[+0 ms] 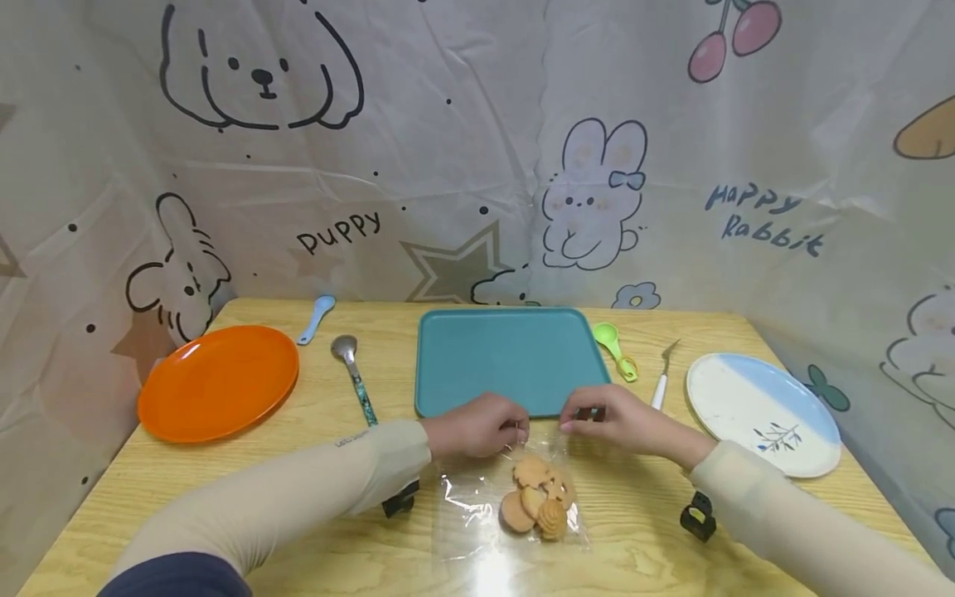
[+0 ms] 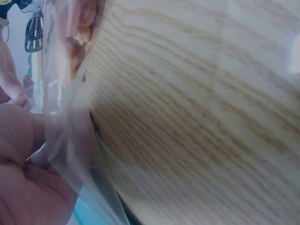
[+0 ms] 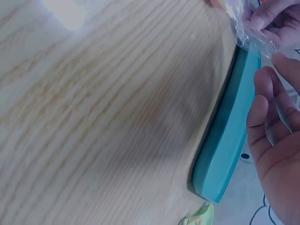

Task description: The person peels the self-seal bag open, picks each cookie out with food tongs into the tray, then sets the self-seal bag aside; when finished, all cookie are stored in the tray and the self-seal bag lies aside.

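Note:
A clear plastic bag (image 1: 466, 518) with several biscuits (image 1: 533, 473) inside lies toward the front of the wooden table. At its upper left edge my left hand (image 1: 481, 425) pinches the film between thumb and curled fingers. Opposite it, the right hand (image 1: 615, 417) holds the upper right corner with thumb and forefinger. In the left wrist view the transparent film (image 2: 70, 154) runs past the left palm (image 2: 33, 183). From the right wrist, the other fingers of the right hand (image 3: 281, 154) are loosely bent, apart from the bag.
A teal tray (image 1: 507, 356) sits just beyond both hands. To the left are an orange plate (image 1: 220, 385), a blue spoon (image 1: 318, 317) and a metal spoon (image 1: 352, 369). On the right lie green measuring spoons (image 1: 615, 350), a white-handled pointed tool (image 1: 662, 377) and a blue-white plate (image 1: 761, 414).

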`<state>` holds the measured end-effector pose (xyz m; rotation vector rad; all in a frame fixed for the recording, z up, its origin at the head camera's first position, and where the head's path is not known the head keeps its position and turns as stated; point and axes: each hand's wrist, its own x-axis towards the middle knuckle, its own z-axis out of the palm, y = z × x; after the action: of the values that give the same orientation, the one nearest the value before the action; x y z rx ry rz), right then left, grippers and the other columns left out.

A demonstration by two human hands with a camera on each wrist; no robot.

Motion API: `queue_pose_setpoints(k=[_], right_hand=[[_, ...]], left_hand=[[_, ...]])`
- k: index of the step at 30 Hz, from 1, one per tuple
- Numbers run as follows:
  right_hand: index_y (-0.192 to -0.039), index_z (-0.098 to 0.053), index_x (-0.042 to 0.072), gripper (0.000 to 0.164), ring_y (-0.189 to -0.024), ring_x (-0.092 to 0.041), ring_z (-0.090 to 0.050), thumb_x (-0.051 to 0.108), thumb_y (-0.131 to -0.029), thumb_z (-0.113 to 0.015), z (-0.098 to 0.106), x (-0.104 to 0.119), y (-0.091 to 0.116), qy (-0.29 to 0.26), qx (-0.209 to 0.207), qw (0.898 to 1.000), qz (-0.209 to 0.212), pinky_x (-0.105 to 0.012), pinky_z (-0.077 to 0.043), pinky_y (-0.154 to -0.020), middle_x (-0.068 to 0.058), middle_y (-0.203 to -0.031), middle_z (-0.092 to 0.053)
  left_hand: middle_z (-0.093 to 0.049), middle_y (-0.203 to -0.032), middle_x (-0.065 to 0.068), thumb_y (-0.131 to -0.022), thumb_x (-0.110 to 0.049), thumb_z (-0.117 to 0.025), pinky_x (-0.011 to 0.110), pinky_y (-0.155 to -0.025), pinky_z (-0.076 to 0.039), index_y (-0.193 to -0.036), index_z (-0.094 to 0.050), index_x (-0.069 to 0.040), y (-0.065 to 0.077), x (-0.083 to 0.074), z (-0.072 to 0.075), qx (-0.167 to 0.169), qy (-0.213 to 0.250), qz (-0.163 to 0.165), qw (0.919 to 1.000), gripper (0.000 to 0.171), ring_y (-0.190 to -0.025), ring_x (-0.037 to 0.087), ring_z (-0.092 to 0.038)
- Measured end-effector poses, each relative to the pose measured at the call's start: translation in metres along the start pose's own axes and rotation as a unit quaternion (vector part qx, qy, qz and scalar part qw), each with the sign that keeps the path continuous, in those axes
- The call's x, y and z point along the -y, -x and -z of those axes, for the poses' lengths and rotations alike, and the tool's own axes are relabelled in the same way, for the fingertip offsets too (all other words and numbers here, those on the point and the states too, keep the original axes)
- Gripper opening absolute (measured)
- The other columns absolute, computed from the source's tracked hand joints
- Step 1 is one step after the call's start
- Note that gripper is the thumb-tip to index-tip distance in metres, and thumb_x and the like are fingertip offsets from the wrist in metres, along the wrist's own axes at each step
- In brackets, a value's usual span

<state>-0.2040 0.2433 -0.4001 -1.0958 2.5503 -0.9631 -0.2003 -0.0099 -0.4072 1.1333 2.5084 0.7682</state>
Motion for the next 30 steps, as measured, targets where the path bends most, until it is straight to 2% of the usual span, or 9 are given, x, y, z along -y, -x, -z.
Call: queue_pose_setpoints(k=[3,8,11,15,17,19,24,27,30], right_hand=[[-0.094,-0.071,0.018,0.012,-0.075,-0.005,-0.057,0.028,-0.093,-0.064,0.003,-0.001,0.003,-0.003,-0.001,1.0,-0.018,-0.023,-0.05,-0.066,0.008,-0.09,-0.07],[-0.093,-0.068,0.013,0.015,-0.074,-0.007,-0.059,0.027,-0.095,-0.062,0.004,-0.002,0.006,-0.026,0.004,0.998,-0.049,-0.024,-0.052,-0.067,-0.002,-0.085,-0.069],[-0.092,-0.065,0.013,0.016,-0.073,-0.008,-0.059,0.028,-0.095,-0.061,0.001,0.003,0.006,-0.011,-0.007,0.998,-0.063,-0.023,-0.051,-0.065,-0.003,-0.082,-0.067],[-0.081,-0.059,0.015,0.033,-0.058,-0.008,-0.051,0.046,-0.093,-0.061,-0.006,0.018,0.006,0.029,-0.02,0.988,-0.153,-0.024,-0.045,-0.052,0.003,-0.068,-0.058],[-0.072,-0.055,0.015,0.044,-0.049,-0.007,-0.043,0.054,-0.09,-0.06,-0.012,0.025,0.005,0.035,-0.011,0.978,-0.205,-0.023,-0.038,-0.045,0.005,-0.058,-0.05],[-0.064,-0.051,0.016,0.049,-0.045,-0.007,-0.037,0.057,-0.089,-0.06,-0.018,0.031,0.004,0.038,0.001,0.972,-0.232,-0.022,-0.033,-0.042,0.007,-0.052,-0.043],[-0.056,-0.045,0.017,0.046,-0.044,-0.007,-0.033,0.041,-0.093,-0.062,-0.029,0.04,0.002,0.047,-0.007,0.969,-0.241,-0.021,-0.028,-0.042,0.008,-0.049,-0.038],[-0.059,-0.052,0.015,0.037,-0.046,-0.007,-0.037,0.026,-0.093,-0.061,-0.031,0.041,0.002,0.05,-0.016,0.973,-0.226,-0.021,-0.032,-0.043,0.007,-0.051,-0.041],[-0.064,-0.058,0.012,0.03,-0.046,-0.006,-0.039,0.017,-0.094,-0.058,-0.03,0.037,0.004,0.036,-0.005,0.979,-0.201,-0.021,-0.035,-0.044,0.007,-0.052,-0.044]], left_hand=[[-0.065,-0.077,0.0,-0.096,-0.01,-0.057,0.02,-0.075,-0.048,-0.082,-0.066,-0.008,0.0,0.002,-0.001,-0.002,0.003,-0.002,1.0,0.017,-0.074,0.006,-0.053],[-0.063,-0.075,-0.001,-0.097,-0.011,-0.056,0.019,-0.072,-0.046,-0.082,-0.066,-0.008,-0.001,0.002,-0.001,0.004,0.011,0.008,0.9999,0.019,-0.071,0.005,-0.051],[-0.065,-0.074,0.002,-0.098,-0.012,-0.055,0.018,-0.07,-0.046,-0.084,-0.067,-0.008,-0.001,0.001,0.0,0.01,0.02,0.022,0.9995,0.019,-0.068,0.004,-0.05],[-0.066,-0.074,0.002,-0.098,-0.013,-0.054,0.018,-0.069,-0.047,-0.085,-0.067,-0.009,-0.002,0.001,0.001,0.013,0.027,0.028,0.9992,0.019,-0.066,0.004,-0.051],[-0.065,-0.074,0.0,-0.098,-0.013,-0.054,0.019,-0.071,-0.047,-0.086,-0.067,-0.009,-0.002,0.001,0.002,0.011,0.024,0.027,0.9993,0.019,-0.067,0.004,-0.051],[-0.063,-0.073,-0.002,-0.098,-0.013,-0.054,0.019,-0.072,-0.047,-0.087,-0.068,-0.009,-0.002,0.0,0.003,0.007,0.019,0.024,0.9995,0.018,-0.068,0.004,-0.052],[-0.06,-0.072,-0.004,-0.098,-0.014,-0.055,0.02,-0.07,-0.046,-0.087,-0.067,-0.008,-0.001,-0.001,0.004,0.003,0.015,0.022,0.9996,0.017,-0.07,0.006,-0.052],[-0.06,-0.075,-0.005,-0.096,-0.011,-0.055,0.019,-0.07,-0.046,-0.087,-0.066,-0.01,0.0,-0.002,0.002,0.006,0.019,0.027,0.9994,0.015,-0.071,0.006,-0.052],[-0.061,-0.078,-0.005,-0.095,-0.009,-0.055,0.019,-0.071,-0.046,-0.087,-0.066,-0.011,0.0,-0.002,0.0,0.006,0.021,0.03,0.9993,0.014,-0.072,0.006,-0.052]])
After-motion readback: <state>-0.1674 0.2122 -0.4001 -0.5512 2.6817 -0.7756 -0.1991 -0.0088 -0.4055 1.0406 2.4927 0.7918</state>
